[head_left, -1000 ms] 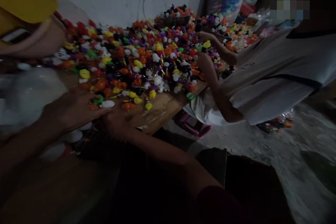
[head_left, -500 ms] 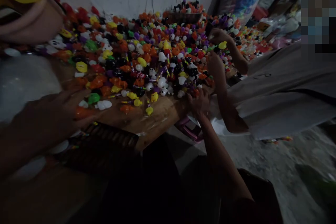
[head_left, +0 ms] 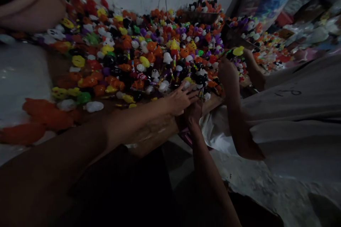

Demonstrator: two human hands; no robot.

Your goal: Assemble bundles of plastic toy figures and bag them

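Observation:
My left hand (head_left: pixel 179 99) stretches across the wooden table edge, fingers spread over the near side of a heap of small plastic toy figures (head_left: pixel 167 57). Some figures sit on thin patterned tubes. Just below and touching or nearly touching it is my right hand (head_left: pixel 194 111); its fingers are mostly hidden, so what it holds cannot be seen. A white figure (head_left: pixel 207 96) lies to the right of my hands, and a white ghost-like figure (head_left: pixel 163 86) lies beyond my left fingers. Orange figures (head_left: pixel 50 115) rest on a pale plastic bag under my left forearm's side.
A co-worker's hand (head_left: pixel 228 71) works at the right near a yellow figure (head_left: pixel 238 50). A metal tray (head_left: pixel 205 17) of figures stands by the wall. Another person's arm is at upper left. The wooden table edge (head_left: pixel 151 131) runs below my left forearm.
My left hand has moved right, from the orange figure at the left edge to beside my right hand. Several orange figures now lie on the pale bag. The view has shifted slightly.

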